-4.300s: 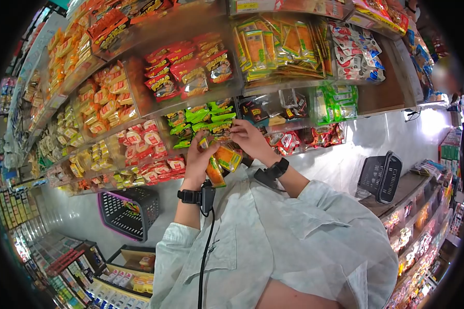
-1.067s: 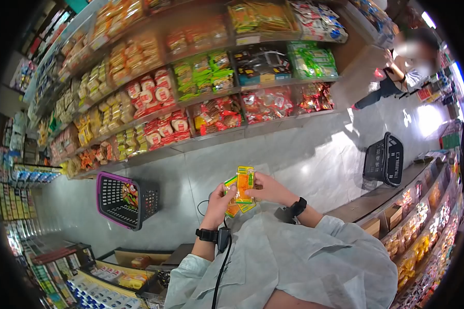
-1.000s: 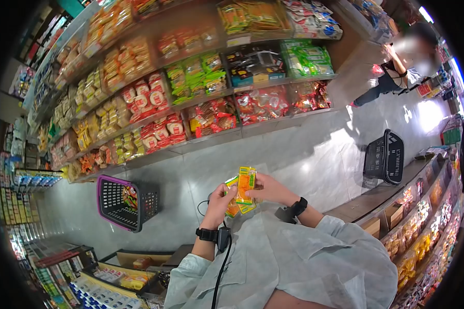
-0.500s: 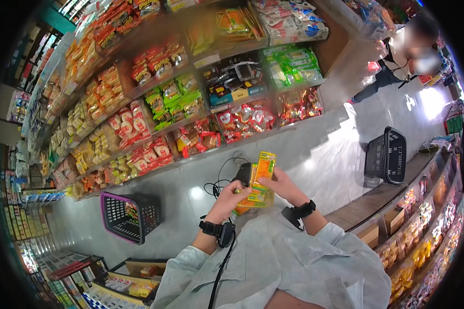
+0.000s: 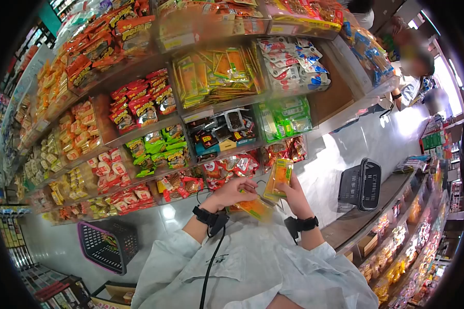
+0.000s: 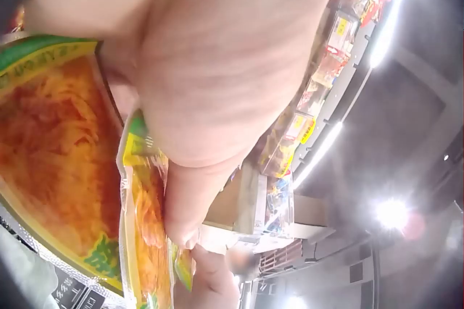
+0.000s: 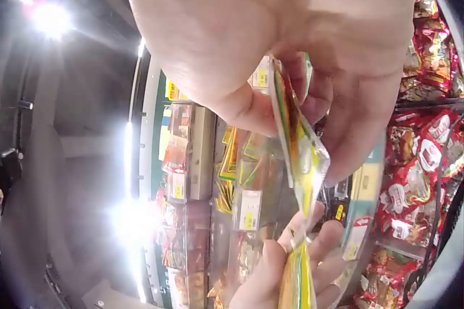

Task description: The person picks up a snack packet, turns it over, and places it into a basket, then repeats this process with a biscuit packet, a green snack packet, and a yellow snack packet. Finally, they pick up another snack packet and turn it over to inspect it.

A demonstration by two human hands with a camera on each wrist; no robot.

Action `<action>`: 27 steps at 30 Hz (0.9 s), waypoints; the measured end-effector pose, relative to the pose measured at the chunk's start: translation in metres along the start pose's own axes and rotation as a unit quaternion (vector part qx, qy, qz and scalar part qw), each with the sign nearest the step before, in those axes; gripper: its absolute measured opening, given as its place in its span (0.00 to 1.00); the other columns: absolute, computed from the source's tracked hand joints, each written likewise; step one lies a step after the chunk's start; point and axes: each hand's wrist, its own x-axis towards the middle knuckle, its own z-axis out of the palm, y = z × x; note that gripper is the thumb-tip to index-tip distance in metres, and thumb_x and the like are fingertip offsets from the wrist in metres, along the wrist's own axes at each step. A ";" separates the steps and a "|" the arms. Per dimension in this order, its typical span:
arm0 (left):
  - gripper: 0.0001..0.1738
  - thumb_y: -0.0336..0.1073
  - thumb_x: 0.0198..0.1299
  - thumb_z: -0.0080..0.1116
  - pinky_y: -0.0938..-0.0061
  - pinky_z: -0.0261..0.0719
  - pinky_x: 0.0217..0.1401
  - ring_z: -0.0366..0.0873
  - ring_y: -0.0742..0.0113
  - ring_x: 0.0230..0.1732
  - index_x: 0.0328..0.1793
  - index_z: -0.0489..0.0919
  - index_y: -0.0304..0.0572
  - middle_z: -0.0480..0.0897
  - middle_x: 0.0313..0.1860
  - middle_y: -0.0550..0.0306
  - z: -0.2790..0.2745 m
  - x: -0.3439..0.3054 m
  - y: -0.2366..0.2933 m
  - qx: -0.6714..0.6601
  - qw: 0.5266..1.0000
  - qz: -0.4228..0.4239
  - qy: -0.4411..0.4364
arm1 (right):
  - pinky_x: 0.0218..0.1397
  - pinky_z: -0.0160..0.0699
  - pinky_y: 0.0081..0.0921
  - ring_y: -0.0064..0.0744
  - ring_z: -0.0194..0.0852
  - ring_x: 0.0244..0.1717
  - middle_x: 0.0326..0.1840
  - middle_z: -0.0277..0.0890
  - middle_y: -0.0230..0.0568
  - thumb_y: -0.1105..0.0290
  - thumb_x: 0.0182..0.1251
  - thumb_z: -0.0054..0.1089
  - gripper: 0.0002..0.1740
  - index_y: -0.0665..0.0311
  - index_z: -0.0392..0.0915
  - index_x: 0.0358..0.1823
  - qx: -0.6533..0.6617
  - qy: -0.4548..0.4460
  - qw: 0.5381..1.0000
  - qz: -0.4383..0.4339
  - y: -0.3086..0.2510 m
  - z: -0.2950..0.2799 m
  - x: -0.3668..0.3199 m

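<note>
Head view: left hand (image 5: 233,191), right hand (image 5: 296,198) grip packets (image 5: 279,177); shelves (image 5: 211,112) ahead, basket (image 5: 361,184) right.

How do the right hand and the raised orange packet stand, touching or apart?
Touching. The right wrist view shows fingers of the right hand pinching the orange packet.

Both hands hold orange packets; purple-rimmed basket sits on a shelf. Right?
Not quite. The basket sits on the floor, not on a shelf; the head view shows it at the person's lower left. The rest stands: the left hand and the right hand both hold orange packets.
</note>
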 end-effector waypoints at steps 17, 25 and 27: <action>0.48 0.28 0.65 0.67 0.70 0.73 0.69 0.73 0.63 0.68 0.86 0.51 0.38 0.76 0.66 0.47 -0.044 0.038 0.150 0.044 0.962 0.188 0.192 | 0.68 0.72 0.28 0.29 0.73 0.65 0.68 0.74 0.47 0.69 0.69 0.67 0.36 0.72 0.62 0.75 -0.121 -0.182 0.956 -0.193 -0.142 0.072 0.198; 0.43 0.29 0.67 0.65 0.70 0.74 0.70 0.73 0.62 0.69 0.84 0.55 0.39 0.77 0.67 0.46 -0.041 0.062 0.172 -0.051 0.912 0.188 0.362 | 0.72 0.70 0.31 0.37 0.70 0.71 0.73 0.70 0.45 0.66 0.72 0.65 0.33 0.68 0.64 0.74 -0.193 -0.161 0.907 -0.337 -0.158 0.080 0.234; 0.32 0.29 0.68 0.63 0.73 0.77 0.66 0.77 0.67 0.62 0.76 0.66 0.37 0.80 0.60 0.51 -0.038 0.059 0.150 -0.075 0.916 0.177 0.351 | 0.74 0.68 0.31 0.33 0.69 0.72 0.72 0.70 0.44 0.71 0.73 0.63 0.30 0.70 0.66 0.73 -0.131 -0.242 0.940 -0.202 -0.155 0.065 0.206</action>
